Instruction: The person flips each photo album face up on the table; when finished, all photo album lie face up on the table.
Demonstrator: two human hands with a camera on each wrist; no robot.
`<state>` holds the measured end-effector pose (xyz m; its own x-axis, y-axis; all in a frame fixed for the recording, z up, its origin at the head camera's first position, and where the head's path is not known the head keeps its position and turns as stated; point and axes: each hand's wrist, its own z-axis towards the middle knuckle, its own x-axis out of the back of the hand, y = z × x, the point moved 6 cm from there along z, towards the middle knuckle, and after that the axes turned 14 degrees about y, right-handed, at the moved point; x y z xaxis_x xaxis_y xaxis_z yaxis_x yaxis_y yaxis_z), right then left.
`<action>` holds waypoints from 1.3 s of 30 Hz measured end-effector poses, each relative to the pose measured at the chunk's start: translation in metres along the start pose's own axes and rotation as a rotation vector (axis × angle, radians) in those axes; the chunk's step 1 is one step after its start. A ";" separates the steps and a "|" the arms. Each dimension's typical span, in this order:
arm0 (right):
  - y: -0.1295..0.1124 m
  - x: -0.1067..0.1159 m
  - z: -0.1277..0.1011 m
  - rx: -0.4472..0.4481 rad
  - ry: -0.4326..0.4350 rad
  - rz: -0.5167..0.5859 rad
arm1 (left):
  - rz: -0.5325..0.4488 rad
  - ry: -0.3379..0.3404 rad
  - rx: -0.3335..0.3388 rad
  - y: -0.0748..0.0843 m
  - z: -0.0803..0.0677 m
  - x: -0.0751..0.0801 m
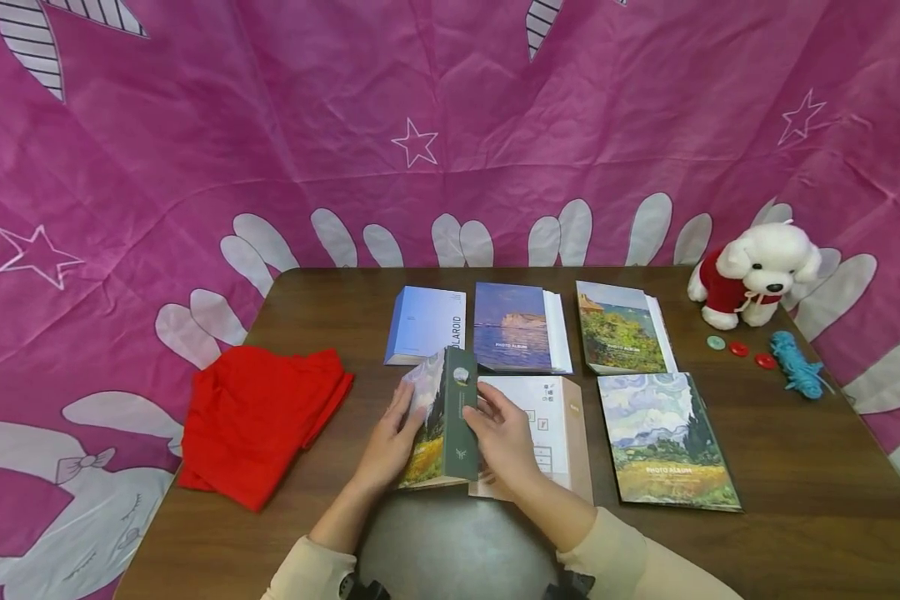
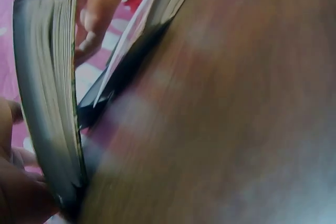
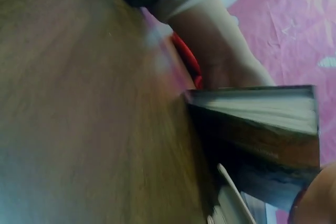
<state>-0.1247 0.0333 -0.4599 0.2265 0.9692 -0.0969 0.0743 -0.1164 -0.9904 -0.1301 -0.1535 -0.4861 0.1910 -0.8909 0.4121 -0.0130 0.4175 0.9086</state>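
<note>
— What fills the frame, biggest first?

— A dark brown wooden table [image 1: 330,292] runs across the lower half, with a folded red cloth [image 1: 258,421] at its left edge. Six photo albums lie in the middle.

— Which one is being handled?

— The dark green-spined photo album with a painted landscape cover [image 1: 444,421], low in the centre. It stands tipped up on its edge — spine upward, cover facing left. It leans just beside a white-covered album with a tan edge [image 1: 562,425], which lies flat to its right.

— And the hands?

— The left hand [image 1: 388,446] rests against the painted cover, fingers straight and close together. The right hand [image 1: 504,437] lies over the spine side with its fingers curled onto the book; whether they pinch the pages I cannot tell. The wrist views are blurred and show only the page edges.

— The rest?

— A Van Gogh-style wheat-field album [image 1: 663,442] at lower right, three more albums in a row above, and a white plush dog in a red jacket [image 1: 753,275] at the far right. Below it lie a blue yarn bundle [image 1: 795,362] and small buttons [image 1: 738,348].
</note>
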 end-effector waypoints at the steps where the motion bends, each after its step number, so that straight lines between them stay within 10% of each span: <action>1: 0.000 0.001 0.002 -0.008 0.003 0.002 | -0.002 0.000 0.003 0.001 -0.001 -0.001; 9: -0.008 0.013 0.014 0.027 0.016 -0.057 | -0.048 -0.033 0.001 0.012 0.000 -0.010; 22: -0.027 0.019 0.022 0.057 -0.020 0.001 | -0.424 -0.158 -0.057 0.049 -0.005 -0.033; 39: -0.024 -0.008 0.015 0.116 -0.231 -0.049 | -0.570 -0.125 0.032 0.050 0.002 -0.002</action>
<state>-0.1428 0.0315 -0.4371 -0.0032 0.9985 -0.0549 -0.0353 -0.0550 -0.9979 -0.1333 -0.1313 -0.4414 0.0593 -0.9884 -0.1396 0.0277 -0.1382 0.9900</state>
